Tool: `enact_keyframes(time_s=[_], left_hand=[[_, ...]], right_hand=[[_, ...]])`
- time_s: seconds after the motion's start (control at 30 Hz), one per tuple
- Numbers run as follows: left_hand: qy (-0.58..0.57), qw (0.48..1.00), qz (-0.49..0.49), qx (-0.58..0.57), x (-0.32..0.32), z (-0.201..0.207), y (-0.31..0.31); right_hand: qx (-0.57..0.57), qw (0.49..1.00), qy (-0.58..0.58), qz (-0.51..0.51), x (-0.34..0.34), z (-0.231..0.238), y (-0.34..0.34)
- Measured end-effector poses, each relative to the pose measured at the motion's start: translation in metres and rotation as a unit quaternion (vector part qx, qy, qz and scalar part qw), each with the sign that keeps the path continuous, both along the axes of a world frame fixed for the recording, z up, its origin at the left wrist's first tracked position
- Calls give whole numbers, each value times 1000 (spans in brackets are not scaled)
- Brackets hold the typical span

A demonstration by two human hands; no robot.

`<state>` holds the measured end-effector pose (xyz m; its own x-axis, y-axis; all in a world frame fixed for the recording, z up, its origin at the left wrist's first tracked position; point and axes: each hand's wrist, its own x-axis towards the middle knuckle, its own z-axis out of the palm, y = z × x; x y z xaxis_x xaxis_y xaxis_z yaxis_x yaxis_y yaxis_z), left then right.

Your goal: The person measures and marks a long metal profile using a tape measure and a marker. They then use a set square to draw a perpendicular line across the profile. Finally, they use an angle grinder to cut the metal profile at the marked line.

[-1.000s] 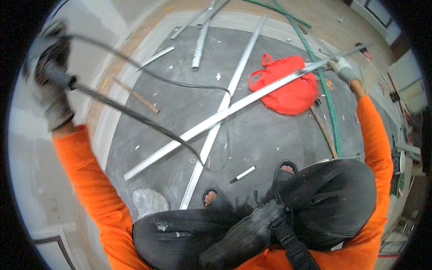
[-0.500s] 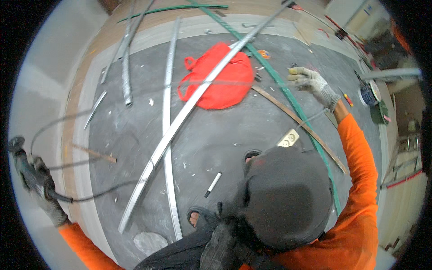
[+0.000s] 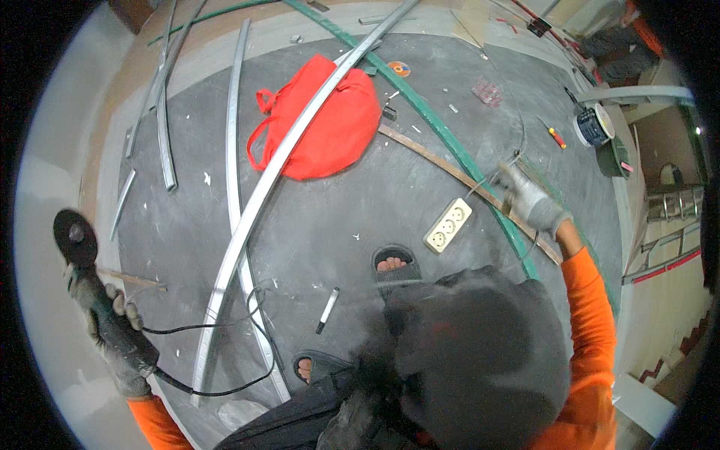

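My gloved left hand point(image 3: 112, 330) is wrapped round the black body of an angle grinder point(image 3: 120, 322). The grinder's dark disc point(image 3: 76, 234) points up and away at the far left. A black cord point(image 3: 232, 391) loops from its rear end over the floor and metal profiles. My gloved right hand point(image 3: 531, 201) is low over a wooden strip point(image 3: 442, 166) and a green metal bar point(image 3: 450, 139). Motion smears its fingers, so whether they hold anything is unclear. A thin grey cable runs close by them. Left of that hand lies a cream power strip point(image 3: 448, 225) with several sockets.
A red bag point(image 3: 330, 135) lies beneath a long silver metal profile point(image 3: 277, 161). More profiles lie at the left. A marker point(image 3: 328, 310) is near my sandalled feet. A screwdriver point(image 3: 556, 137) and a bucket point(image 3: 594, 125) are at the right. A dark cap point(image 3: 480, 345) blocks the lower middle.
My left hand has brought the grinder inward, to the right. My right hand has come down toward the wooden strip. The cord that stretched across the bag has dropped away from there.
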<state>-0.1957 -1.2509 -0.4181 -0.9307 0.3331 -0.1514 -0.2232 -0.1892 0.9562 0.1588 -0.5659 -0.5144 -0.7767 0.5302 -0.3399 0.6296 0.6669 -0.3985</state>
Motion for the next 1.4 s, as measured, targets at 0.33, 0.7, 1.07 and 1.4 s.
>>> enact_keyframes(time_s=[0.33, 0.7, 1.07, 1.4], left_hand=[[-149, 950, -220, -165, 58, -27, 92], [-167, 951, -180, -186, 58, -48, 109], [-181, 958, -120, -189, 58, -52, 99], [-169, 957, -171, -160, 53, -65, 97]], right_hand=[[104, 966, -218, 92, -21, -38, -48], [182, 934, -269, 149, -35, -88, -33], [235, 941, -230, 84, -18, -124, -37], [207, 950, -213, 101, -14, -141, -35]])
